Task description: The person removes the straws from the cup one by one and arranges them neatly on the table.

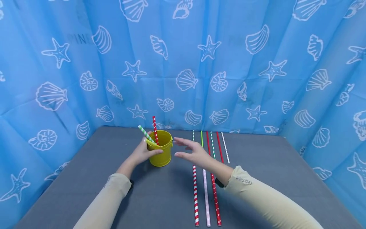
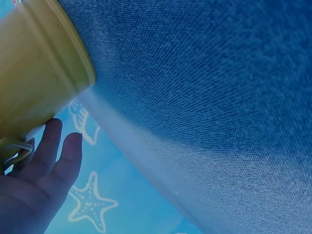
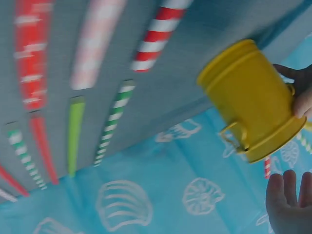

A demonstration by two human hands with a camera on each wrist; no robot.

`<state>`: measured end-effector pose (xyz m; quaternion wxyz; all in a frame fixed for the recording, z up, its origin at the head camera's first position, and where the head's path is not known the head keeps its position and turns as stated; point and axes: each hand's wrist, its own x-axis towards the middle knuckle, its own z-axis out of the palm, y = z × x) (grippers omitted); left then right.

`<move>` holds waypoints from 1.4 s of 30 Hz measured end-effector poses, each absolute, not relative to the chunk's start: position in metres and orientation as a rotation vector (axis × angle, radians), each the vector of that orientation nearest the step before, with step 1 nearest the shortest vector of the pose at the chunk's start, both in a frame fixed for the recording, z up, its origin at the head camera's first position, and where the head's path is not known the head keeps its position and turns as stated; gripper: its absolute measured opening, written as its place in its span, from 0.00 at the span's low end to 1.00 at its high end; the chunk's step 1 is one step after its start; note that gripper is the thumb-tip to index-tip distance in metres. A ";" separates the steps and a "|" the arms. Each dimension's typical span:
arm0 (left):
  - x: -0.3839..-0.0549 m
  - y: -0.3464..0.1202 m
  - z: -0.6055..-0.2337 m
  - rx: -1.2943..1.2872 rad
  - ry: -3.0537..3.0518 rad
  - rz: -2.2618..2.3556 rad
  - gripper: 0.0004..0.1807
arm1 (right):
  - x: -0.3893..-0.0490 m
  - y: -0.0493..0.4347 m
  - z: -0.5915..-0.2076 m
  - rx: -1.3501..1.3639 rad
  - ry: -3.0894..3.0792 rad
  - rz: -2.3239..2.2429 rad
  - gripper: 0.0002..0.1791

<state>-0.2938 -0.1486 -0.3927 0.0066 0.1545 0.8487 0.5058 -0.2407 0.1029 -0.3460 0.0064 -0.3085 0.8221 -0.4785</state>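
A yellow bucket point(image 1: 160, 156) stands upright on the grey table, its ring handles at the sides. Leaning in it are a green-and-white striped paper straw point(image 1: 145, 134) and a red straw with white dots point(image 1: 154, 125). My left hand point(image 1: 145, 150) holds the bucket at its left side, thumb across the front and fingers partly hidden behind. On the other side, my right hand point(image 1: 192, 150) is held just right of the bucket, fingers extended towards it, nothing in them. The right wrist view shows its fingertips point(image 3: 289, 187) apart from the bucket point(image 3: 251, 100).
Right of the bucket lie several straws in two rows. The back row includes a green one point(image 1: 201, 138) and a white dotted one point(image 1: 225, 148). Nearer are a red-and-white striped straw point(image 1: 195, 195), a pale pink one point(image 1: 206, 197) and a red starred one point(image 1: 215, 200). A blue curtain point(image 1: 171, 63) hangs behind.
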 end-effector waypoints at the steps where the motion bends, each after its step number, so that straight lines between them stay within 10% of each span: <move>1: -0.293 -0.148 -0.393 0.490 2.664 1.577 0.54 | -0.243 0.096 -0.346 -0.989 2.563 -1.488 0.33; 18: -0.295 -0.151 -0.391 0.702 2.631 1.566 0.49 | -0.266 0.020 -0.343 -1.101 2.551 -1.507 0.30; 28: -0.294 -0.150 -0.386 0.454 2.627 1.517 0.55 | -0.271 0.024 -0.338 -1.025 2.670 -1.533 0.12; 42: -0.292 -0.146 -0.385 0.336 2.604 1.523 0.54 | -0.262 0.064 -0.324 -1.115 2.485 -2.003 0.12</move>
